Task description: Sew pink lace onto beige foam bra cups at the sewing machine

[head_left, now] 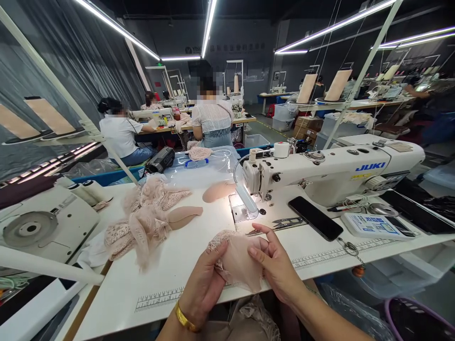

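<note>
A beige piece of lace-edged fabric [241,260] is stretched between my two hands above the table's front edge. My left hand [206,279], with a gold bracelet at the wrist, pinches its lace side. On the other side my right hand [268,258] grips the sheer part between thumb and fingers. Just beyond stands a white sewing machine [320,166], its lamp lighting the needle plate [243,210]. Thread snips [287,221] lie behind my right hand. To the left is a heap of beige lace pieces [145,218], and a smooth beige cup-shaped piece [220,191] rests near the needle.
A black phone [314,218] and a white-and-blue box [373,225] lie on the right of the table. A printed ruler [159,299] runs along the front edge. Another machine [46,227] stands at left. Co-workers [212,116] sit at machines ahead.
</note>
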The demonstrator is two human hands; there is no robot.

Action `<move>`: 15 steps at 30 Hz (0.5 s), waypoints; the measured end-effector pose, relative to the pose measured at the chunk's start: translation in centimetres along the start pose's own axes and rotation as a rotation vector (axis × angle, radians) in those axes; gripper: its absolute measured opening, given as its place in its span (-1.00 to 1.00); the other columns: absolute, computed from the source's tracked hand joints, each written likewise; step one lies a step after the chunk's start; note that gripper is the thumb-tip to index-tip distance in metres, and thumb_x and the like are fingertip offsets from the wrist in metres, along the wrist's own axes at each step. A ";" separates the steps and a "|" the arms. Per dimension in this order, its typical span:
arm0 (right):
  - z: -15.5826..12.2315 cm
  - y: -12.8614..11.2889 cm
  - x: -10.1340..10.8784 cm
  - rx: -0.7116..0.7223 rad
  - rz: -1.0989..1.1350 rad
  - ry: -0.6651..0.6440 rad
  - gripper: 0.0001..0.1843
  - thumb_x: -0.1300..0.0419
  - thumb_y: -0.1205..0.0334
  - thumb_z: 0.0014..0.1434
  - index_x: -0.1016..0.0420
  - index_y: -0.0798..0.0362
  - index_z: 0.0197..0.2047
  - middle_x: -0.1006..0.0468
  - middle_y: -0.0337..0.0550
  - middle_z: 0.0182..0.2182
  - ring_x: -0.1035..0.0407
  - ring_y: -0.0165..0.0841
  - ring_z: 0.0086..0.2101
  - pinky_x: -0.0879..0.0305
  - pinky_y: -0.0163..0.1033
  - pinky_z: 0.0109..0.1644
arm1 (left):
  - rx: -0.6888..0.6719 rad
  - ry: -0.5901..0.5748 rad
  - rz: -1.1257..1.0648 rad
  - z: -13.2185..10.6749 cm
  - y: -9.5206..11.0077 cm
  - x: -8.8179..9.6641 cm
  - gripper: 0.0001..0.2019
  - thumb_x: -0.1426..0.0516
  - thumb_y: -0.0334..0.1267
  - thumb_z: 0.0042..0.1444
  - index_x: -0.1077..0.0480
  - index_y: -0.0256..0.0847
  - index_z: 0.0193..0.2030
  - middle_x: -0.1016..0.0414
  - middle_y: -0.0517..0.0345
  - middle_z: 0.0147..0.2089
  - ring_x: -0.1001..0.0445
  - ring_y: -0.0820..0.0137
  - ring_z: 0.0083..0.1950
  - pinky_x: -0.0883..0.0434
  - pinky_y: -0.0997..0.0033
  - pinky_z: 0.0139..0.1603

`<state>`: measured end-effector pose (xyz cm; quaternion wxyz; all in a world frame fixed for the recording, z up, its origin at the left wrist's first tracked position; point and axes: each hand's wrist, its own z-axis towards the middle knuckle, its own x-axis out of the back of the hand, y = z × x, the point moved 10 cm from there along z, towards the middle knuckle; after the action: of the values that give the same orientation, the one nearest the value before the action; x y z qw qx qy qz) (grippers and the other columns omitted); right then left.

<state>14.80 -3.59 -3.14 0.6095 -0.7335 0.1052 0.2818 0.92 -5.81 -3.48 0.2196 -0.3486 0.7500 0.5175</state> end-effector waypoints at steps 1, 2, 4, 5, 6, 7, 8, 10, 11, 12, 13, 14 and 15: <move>0.1 0.0 0.0 -0.004 0.004 -0.004 -0.23 -0.51 -0.01 0.06 -0.27 -0.16 0.24 -0.65 -0.22 -0.21 -0.51 -0.25 -0.20 -0.34 -0.15 -0.02 | 0.016 0.000 -0.012 0.1 -0.2 0.0 -0.69 -0.39 -0.37 0.06 -0.59 -0.25 -0.03 -0.68 -0.03 -0.02 -0.64 0.12 0.02 -0.57 0.20 0.12; 0.1 0.1 0.1 -0.011 0.010 -0.005 -0.23 -0.51 0.00 0.06 -0.26 -0.15 0.24 -0.65 -0.22 -0.22 -0.51 -0.25 -0.20 -0.34 -0.16 -0.02 | 0.036 0.002 -0.027 0.1 -0.4 0.0 -0.70 -0.38 -0.37 0.07 -0.59 -0.26 -0.03 -0.68 -0.04 -0.02 -0.64 0.12 0.02 -0.57 0.19 0.12; 0.2 0.2 0.2 -0.027 0.021 0.004 -0.23 -0.52 0.01 0.06 -0.26 -0.15 0.24 -0.65 -0.22 -0.24 -0.51 -0.26 -0.22 -0.34 -0.17 -0.05 | 0.079 0.011 -0.060 0.2 -1.0 0.2 -0.72 -0.37 -0.36 0.09 -0.59 -0.27 -0.04 -0.67 -0.05 -0.02 -0.64 0.12 0.01 -0.57 0.17 0.12; 0.3 0.2 0.3 -0.035 0.027 0.010 -0.23 -0.52 0.01 0.06 -0.27 -0.14 0.23 -0.65 -0.22 -0.24 -0.52 -0.26 -0.22 -0.34 -0.18 -0.06 | 0.101 0.020 -0.072 0.2 -1.2 0.3 -0.73 -0.36 -0.34 0.10 -0.59 -0.28 -0.04 -0.67 -0.06 -0.02 -0.64 0.12 0.00 -0.57 0.16 0.12; 0.3 0.2 0.3 -0.043 0.032 0.015 -0.23 -0.52 0.00 0.05 -0.28 -0.14 0.22 -0.65 -0.22 -0.24 -0.52 -0.26 -0.23 -0.35 -0.18 -0.07 | 0.119 0.030 -0.078 0.2 -1.5 0.3 -0.73 -0.36 -0.33 0.10 -0.59 -0.29 -0.04 -0.67 -0.07 -0.02 -0.64 0.12 -0.01 -0.56 0.15 0.12; 0.3 0.3 0.4 -0.050 0.038 0.018 -0.23 -0.53 0.00 0.04 -0.29 -0.15 0.22 -0.65 -0.22 -0.25 -0.52 -0.25 -0.23 -0.35 -0.17 -0.07 | 0.129 0.041 -0.077 0.2 -1.6 0.4 -0.73 -0.36 -0.32 0.10 -0.59 -0.29 -0.04 -0.67 -0.08 -0.02 -0.64 0.12 -0.02 -0.56 0.14 0.12; 0.3 0.3 0.4 -0.056 0.045 0.019 -0.24 -0.53 -0.02 0.03 -0.30 -0.15 0.21 -0.66 -0.21 -0.24 -0.52 -0.24 -0.23 -0.36 -0.17 -0.08 | 0.129 0.054 -0.073 0.2 -1.7 0.5 -0.73 -0.36 -0.33 0.10 -0.59 -0.30 -0.05 -0.67 -0.08 -0.03 -0.64 0.12 -0.03 -0.56 0.14 0.13; 0.4 0.4 0.4 -0.065 0.059 0.015 -0.24 -0.53 -0.03 0.02 -0.32 -0.15 0.20 -0.66 -0.21 -0.24 -0.53 -0.23 -0.24 -0.36 -0.17 -0.09 | 0.117 0.081 -0.064 0.2 -1.6 0.7 -0.74 -0.37 -0.35 0.08 -0.59 -0.30 -0.06 -0.67 -0.08 -0.04 -0.64 0.15 -0.06 -0.56 0.15 0.13; 0.4 0.4 0.4 -0.070 0.065 0.014 -0.25 -0.54 -0.04 0.01 -0.33 -0.15 0.19 -0.67 -0.20 -0.24 -0.53 -0.23 -0.24 -0.36 -0.17 -0.10 | 0.106 0.090 -0.063 0.3 -1.5 0.7 -0.74 -0.37 -0.37 0.08 -0.59 -0.30 -0.07 -0.67 -0.07 -0.04 -0.64 0.16 -0.08 -0.56 0.15 0.13; 0.4 0.5 0.4 -0.075 0.069 0.014 -0.25 -0.54 -0.04 0.01 -0.34 -0.15 0.19 -0.67 -0.20 -0.24 -0.53 -0.24 -0.24 -0.36 -0.18 -0.10 | 0.098 0.095 -0.065 0.3 -1.4 0.7 -0.75 -0.37 -0.37 0.08 -0.59 -0.30 -0.07 -0.68 -0.06 -0.05 -0.65 0.18 -0.10 -0.56 0.15 0.13; 0.5 0.6 0.5 -0.080 0.074 0.015 -0.26 -0.54 -0.04 0.00 -0.35 -0.15 0.18 -0.67 -0.20 -0.24 -0.53 -0.24 -0.24 -0.36 -0.19 -0.11 | 0.095 0.096 -0.066 0.3 -1.4 0.6 -0.75 -0.37 -0.37 0.08 -0.59 -0.30 -0.08 -0.68 -0.06 -0.06 -0.65 0.19 -0.12 -0.56 0.15 0.12; 0.5 0.7 0.5 -0.084 0.078 0.017 -0.26 -0.55 -0.04 0.00 -0.36 -0.15 0.17 -0.67 -0.20 -0.24 -0.53 -0.24 -0.24 -0.36 -0.19 -0.11 | 0.095 0.093 -0.066 0.4 -1.4 0.5 -0.76 -0.37 -0.37 0.08 -0.60 -0.30 -0.09 -0.68 -0.05 -0.07 -0.65 0.19 -0.13 -0.56 0.15 0.12; 0.5 0.7 0.6 -0.085 0.083 0.020 -0.26 -0.55 -0.03 -0.01 -0.36 -0.15 0.17 -0.67 -0.20 -0.24 -0.53 -0.25 -0.24 -0.36 -0.19 -0.11 | 0.096 0.087 -0.064 0.4 -1.4 0.4 -0.76 -0.37 -0.36 0.08 -0.60 -0.30 -0.09 -0.68 -0.06 -0.08 -0.65 0.19 -0.14 -0.56 0.15 0.11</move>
<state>14.80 -3.15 -4.07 0.5643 -0.7566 0.1296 0.3037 1.70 -5.89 -4.78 0.2196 -0.3837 0.7713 0.4578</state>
